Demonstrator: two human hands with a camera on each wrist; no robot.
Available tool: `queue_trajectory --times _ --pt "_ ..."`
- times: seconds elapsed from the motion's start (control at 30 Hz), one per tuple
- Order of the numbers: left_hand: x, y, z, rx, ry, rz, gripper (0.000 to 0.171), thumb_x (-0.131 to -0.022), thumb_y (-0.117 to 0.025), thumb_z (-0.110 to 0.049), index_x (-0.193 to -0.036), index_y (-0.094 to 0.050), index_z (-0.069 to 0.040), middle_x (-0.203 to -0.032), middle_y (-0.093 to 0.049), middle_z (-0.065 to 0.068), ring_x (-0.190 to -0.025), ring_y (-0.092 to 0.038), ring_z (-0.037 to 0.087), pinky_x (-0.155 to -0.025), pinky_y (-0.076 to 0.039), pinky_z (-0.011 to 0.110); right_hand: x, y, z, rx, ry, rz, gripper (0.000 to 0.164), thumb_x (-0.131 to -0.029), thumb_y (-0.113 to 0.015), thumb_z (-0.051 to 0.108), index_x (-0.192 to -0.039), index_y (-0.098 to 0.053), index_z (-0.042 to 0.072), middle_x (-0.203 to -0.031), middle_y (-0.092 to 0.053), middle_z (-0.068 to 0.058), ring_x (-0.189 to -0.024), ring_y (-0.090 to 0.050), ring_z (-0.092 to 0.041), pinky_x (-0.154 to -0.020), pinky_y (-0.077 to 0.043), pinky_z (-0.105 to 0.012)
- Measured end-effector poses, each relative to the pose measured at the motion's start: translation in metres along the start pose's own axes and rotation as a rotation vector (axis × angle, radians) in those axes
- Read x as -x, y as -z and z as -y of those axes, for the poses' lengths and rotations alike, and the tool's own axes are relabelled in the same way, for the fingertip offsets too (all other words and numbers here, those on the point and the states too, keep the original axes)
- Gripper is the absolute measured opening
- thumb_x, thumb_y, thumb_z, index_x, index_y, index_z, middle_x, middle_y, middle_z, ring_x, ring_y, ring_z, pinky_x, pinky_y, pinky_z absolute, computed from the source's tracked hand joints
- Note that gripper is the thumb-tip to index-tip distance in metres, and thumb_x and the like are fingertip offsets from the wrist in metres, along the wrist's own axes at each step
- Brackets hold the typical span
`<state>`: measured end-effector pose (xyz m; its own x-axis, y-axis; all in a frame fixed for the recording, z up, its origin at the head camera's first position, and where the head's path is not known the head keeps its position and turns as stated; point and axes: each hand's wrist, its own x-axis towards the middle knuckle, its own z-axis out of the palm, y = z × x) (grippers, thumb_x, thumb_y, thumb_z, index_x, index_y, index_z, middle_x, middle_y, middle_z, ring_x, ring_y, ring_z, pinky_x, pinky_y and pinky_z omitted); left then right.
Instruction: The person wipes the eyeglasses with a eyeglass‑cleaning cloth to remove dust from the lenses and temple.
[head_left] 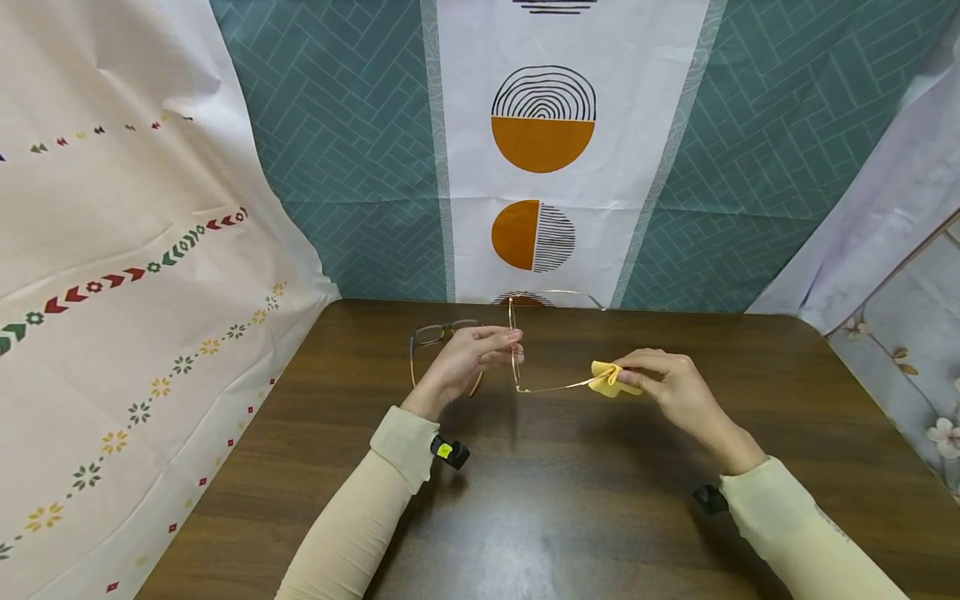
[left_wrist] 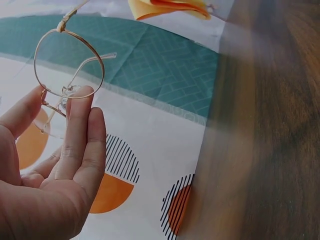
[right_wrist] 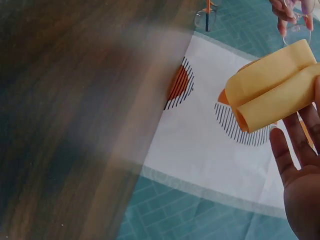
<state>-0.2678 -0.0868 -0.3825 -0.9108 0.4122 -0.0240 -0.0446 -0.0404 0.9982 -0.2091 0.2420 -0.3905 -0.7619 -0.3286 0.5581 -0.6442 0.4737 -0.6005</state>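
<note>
Thin gold-rimmed eyeglasses (head_left: 551,389) are held up above the table, temples unfolded and pointing right. My left hand (head_left: 480,354) pinches them at the bridge between thumb and fingers; the left wrist view shows one round rim (left_wrist: 103,70) above the fingertips. My right hand (head_left: 678,387) pinches a folded yellow cloth (head_left: 606,380) around the end of the nearer temple. In the right wrist view the cloth (right_wrist: 272,87) hides that temple's tip. The farther temple (head_left: 573,292) stretches free toward the back.
A second pair of glasses (head_left: 430,335) with dark rims and orange-tipped temples lies on the brown wooden table (head_left: 525,500), behind and left of my left hand. Patterned fabric (head_left: 352,167) hangs along the table's back edge, with a pale cloth (head_left: 150,333) at the left.
</note>
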Motion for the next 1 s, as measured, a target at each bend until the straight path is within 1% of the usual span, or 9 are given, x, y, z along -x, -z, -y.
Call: queue_trajectory --times 0.1,0.2,0.33,0.47,0.57,0.73,0.8,0.9,1.0 --pt "0.000 -0.001 0.000 0.009 -0.002 0.006 0.033 -0.103 -0.067 -0.020 -0.127 -0.069 0.003 -0.101 -0.077 0.007 -0.097 -0.075 0.023 -0.113 -0.042 0.055 0.000 0.006 0.000 -0.023 -0.077 -0.027 0.022 -0.088 -0.076 -0.008 -0.108 -0.080 0.000 -0.099 -0.077 -0.012 -0.087 -0.066 -0.002 -0.074 -0.051 -0.013" --pt "-0.001 -0.003 0.000 -0.003 0.003 0.010 0.036 -0.103 -0.066 -0.020 -0.129 -0.068 0.004 -0.102 -0.077 0.007 -0.096 -0.075 0.023 -0.113 -0.044 0.052 -0.002 0.011 0.000 0.010 -0.108 -0.060 0.022 -0.090 -0.074 -0.006 -0.111 -0.079 -0.003 -0.100 -0.076 -0.015 -0.083 -0.064 -0.002 -0.071 -0.051 -0.012" --pt "-0.002 -0.006 0.000 -0.031 0.023 0.006 0.036 -0.102 -0.068 -0.021 -0.129 -0.069 0.003 -0.102 -0.078 0.008 -0.094 -0.076 0.021 -0.111 -0.047 0.048 -0.010 0.014 0.004 0.089 -0.069 -0.056 0.021 -0.091 -0.075 -0.005 -0.111 -0.078 -0.004 -0.099 -0.077 -0.014 -0.081 -0.064 -0.005 -0.070 -0.049 -0.011" --pt "-0.004 -0.012 0.001 -0.049 0.030 0.005 0.035 -0.101 -0.070 -0.021 -0.127 -0.070 0.002 -0.105 -0.078 0.011 -0.096 -0.076 0.025 -0.111 -0.045 0.052 -0.021 0.010 0.016 0.148 -0.011 -0.015 0.019 -0.090 -0.076 -0.005 -0.108 -0.079 -0.003 -0.098 -0.078 -0.011 -0.084 -0.067 -0.014 -0.073 -0.048 -0.012" --pt "-0.005 -0.018 0.001 -0.064 0.031 0.015 0.036 -0.100 -0.070 -0.022 -0.128 -0.071 0.002 -0.110 -0.077 0.015 -0.097 -0.076 0.026 -0.111 -0.045 0.055 -0.027 0.006 0.027 0.185 0.023 0.051 0.018 -0.091 -0.075 -0.003 -0.109 -0.080 -0.002 -0.097 -0.078 -0.008 -0.083 -0.066 -0.018 -0.072 -0.050 -0.021" --pt "-0.007 -0.027 0.002 -0.088 0.033 0.008 0.035 -0.099 -0.073 -0.024 -0.124 -0.073 0.000 -0.116 -0.075 0.018 -0.093 -0.077 0.022 -0.106 -0.050 0.051 -0.035 -0.001 0.046 0.241 0.045 0.232 0.015 -0.094 -0.073 0.002 -0.107 -0.081 0.005 -0.092 -0.076 0.001 -0.080 -0.063 -0.016 -0.073 -0.053 -0.038" --pt "-0.008 -0.030 0.003 -0.094 0.025 -0.003 0.035 -0.098 -0.074 -0.025 -0.123 -0.074 -0.001 -0.117 -0.075 0.018 -0.092 -0.077 0.022 -0.103 -0.053 0.049 -0.038 -0.004 0.053 0.284 0.055 0.302 0.013 -0.095 -0.073 0.003 -0.104 -0.081 0.008 -0.090 -0.074 0.004 -0.081 -0.063 -0.015 -0.075 -0.053 -0.040" --pt "-0.009 -0.034 0.005 -0.106 0.015 -0.016 0.036 -0.098 -0.075 -0.027 -0.122 -0.074 -0.001 -0.115 -0.076 0.015 -0.091 -0.077 0.023 -0.099 -0.055 0.046 -0.040 -0.010 0.063 0.333 0.079 0.391 0.010 -0.094 -0.074 0.003 -0.099 -0.080 0.009 -0.086 -0.071 0.006 -0.079 -0.062 -0.013 -0.074 -0.054 -0.038" --pt "-0.009 -0.037 0.006 -0.102 0.011 -0.029 0.035 -0.098 -0.075 -0.026 -0.121 -0.075 -0.001 -0.113 -0.077 0.012 -0.092 -0.078 0.026 -0.099 -0.055 0.046 -0.041 -0.016 0.071 0.357 0.122 0.453 0.010 -0.093 -0.075 0.001 -0.094 -0.079 0.011 -0.084 -0.070 0.007 -0.078 -0.062 -0.011 -0.073 -0.055 -0.037"
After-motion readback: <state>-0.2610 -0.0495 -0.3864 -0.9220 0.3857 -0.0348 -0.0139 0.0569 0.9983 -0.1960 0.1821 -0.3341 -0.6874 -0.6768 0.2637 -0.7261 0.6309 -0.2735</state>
